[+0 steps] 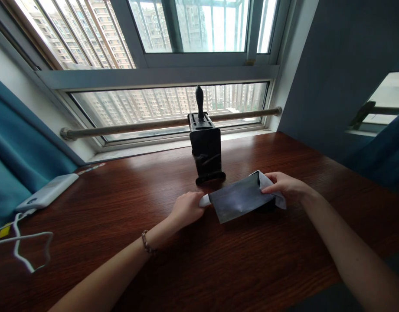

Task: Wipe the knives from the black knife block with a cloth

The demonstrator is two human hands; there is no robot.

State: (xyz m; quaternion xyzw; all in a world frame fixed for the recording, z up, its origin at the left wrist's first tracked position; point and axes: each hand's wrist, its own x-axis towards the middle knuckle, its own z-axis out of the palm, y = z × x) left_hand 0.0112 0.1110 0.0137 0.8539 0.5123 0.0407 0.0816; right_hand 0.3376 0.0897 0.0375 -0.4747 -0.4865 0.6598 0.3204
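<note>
My left hand [188,209] is closed round the white handle of a cleaver [237,198]. Its wide grey blade points right, held above the table with the flat side toward me. At the blade's far end, my right hand [286,187] pinches a white cloth [280,198] folded over the tip edge. Part of the blade is hidden under the cloth. Behind the cleaver stands a black knife block [206,149], with one black handle [200,100] sticking up from its top.
The brown wooden table [137,182] runs up to a window sill. A white power bank [48,190] with a white cable [20,255] lies at the left, beside a blue curtain [17,151]. A rail [128,130] crosses the window behind the knife block.
</note>
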